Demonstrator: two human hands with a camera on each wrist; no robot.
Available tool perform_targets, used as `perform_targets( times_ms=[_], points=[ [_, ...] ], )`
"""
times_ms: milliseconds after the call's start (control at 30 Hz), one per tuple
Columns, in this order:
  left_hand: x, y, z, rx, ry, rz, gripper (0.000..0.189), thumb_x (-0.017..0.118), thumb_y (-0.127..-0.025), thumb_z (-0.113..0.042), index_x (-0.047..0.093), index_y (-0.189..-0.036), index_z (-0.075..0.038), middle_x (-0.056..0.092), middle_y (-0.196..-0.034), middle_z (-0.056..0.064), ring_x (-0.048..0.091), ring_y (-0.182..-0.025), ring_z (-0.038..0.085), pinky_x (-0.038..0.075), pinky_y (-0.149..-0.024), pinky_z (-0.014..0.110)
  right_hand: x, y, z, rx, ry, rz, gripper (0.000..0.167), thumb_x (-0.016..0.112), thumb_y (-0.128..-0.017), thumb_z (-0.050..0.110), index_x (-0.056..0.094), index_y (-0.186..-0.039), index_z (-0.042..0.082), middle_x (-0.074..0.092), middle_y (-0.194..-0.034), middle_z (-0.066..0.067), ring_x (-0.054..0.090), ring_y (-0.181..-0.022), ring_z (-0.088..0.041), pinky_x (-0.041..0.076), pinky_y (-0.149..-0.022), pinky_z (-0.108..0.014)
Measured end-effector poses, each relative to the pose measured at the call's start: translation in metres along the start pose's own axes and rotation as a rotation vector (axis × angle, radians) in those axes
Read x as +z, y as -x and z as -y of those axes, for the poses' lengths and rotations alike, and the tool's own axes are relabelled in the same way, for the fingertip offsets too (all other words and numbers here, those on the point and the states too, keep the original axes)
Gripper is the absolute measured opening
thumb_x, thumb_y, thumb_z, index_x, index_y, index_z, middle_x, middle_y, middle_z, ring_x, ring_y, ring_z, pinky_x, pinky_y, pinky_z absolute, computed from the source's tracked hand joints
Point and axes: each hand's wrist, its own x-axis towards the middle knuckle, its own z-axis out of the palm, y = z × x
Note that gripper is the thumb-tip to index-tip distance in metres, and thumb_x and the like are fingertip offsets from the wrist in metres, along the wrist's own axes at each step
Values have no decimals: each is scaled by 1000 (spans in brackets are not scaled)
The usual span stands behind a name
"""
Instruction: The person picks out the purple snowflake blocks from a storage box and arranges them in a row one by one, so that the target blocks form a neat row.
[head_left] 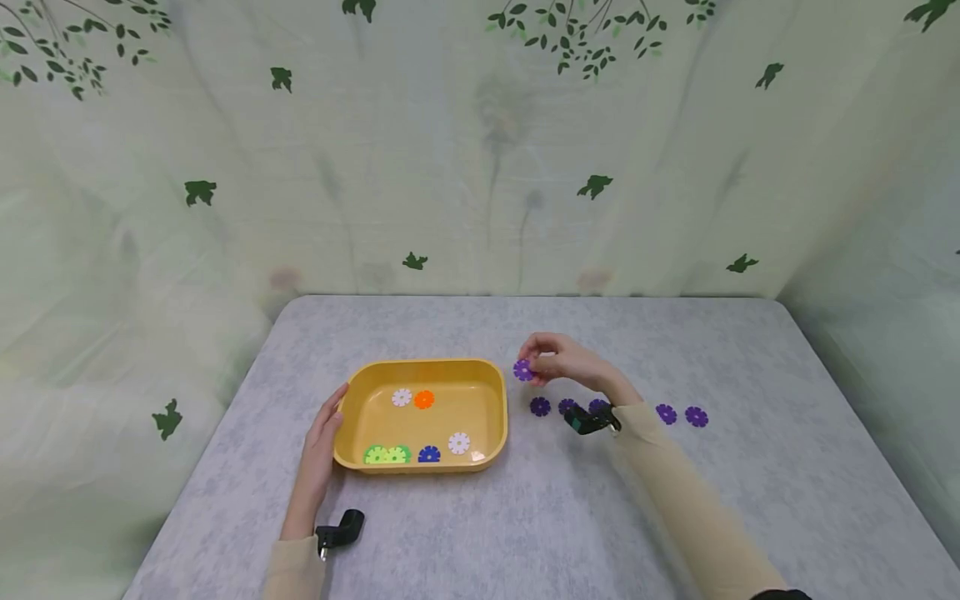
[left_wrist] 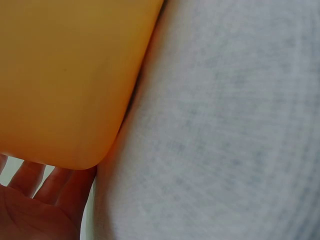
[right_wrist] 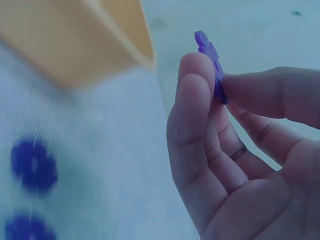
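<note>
My right hand (head_left: 566, 361) pinches a purple notched plastic disc (head_left: 522, 370) between thumb and fingers, just off the right end of a yellow tray (head_left: 504, 417). In the right wrist view the disc (right_wrist: 210, 55) is seen nearly edge-on, raised above the table. With its fingers laid along the outer wall, my left hand (head_left: 321, 446) touches the tray's left end. The left wrist view has those fingers (left_wrist: 62, 185) against the tray wall (left_wrist: 60, 90). Inside the tray lie a white disc (head_left: 402, 397), an orange disc (head_left: 424, 399), green discs (head_left: 387, 454), a blue disc (head_left: 429, 454) and another white disc (head_left: 459, 442).
Several more purple discs (head_left: 540, 407) form a row on the grey table (head_left: 750, 500) right of the tray, partly hidden by the right wrist camera (head_left: 588, 419). A patterned curtain (head_left: 450, 167) hangs behind the table's far edge.
</note>
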Motion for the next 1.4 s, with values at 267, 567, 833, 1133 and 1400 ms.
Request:
perform_targets(
  times_ms=[267, 567, 833, 1133, 1400],
  points=[
    [0, 5, -2, 2, -15, -12, 47, 32, -106, -26, 29, -151, -11, 24, -156, 7, 17, -142, 26, 16, -113, 50, -54, 74, -49, 57, -11, -177, 20, 49, -98, 7, 51, -112, -6, 55, -90, -13, 57, -76, -21, 54, -76, -43],
    [1, 5, 0, 5, -24, -17, 47, 32, -106, -25, 30, -151, -11, 24, -156, 8, 14, -143, 27, 14, -113, 51, -103, 162, -87, 141, 26, -353, 31, 49, -99, 8, 44, -120, -14, 56, -97, -10, 60, -79, -16, 54, -72, -29],
    [3, 4, -1, 6, -21, -19, 47, 32, -106, -24, 29, -151, -10, 24, -156, 8, 15, -143, 27, 14, -114, 50, -126, 218, -108, 188, 139, -474, 30, 46, -99, 5, 43, -117, -19, 60, -88, -8, 62, -71, -12, 56, -64, -27],
    [1, 1, 3, 19, -4, -16, 46, 32, -106, -21, 29, -150, -8, 24, -155, 9, 13, -143, 28, 14, -113, 51, -130, 230, -112, 299, 266, -507, 30, 45, -99, 6, 46, -117, -18, 59, -92, -13, 59, -71, -15, 55, -63, -28],
    [-2, -11, 25, 24, -49, -29, 47, 30, -106, -30, 30, -151, -19, 25, -156, 2, 13, -143, 24, 13, -114, 49, -124, 227, -108, 385, 400, -542, 27, 44, -97, 6, 51, -114, -13, 57, -88, -13, 55, -72, -20, 53, -59, -26]
  ],
)
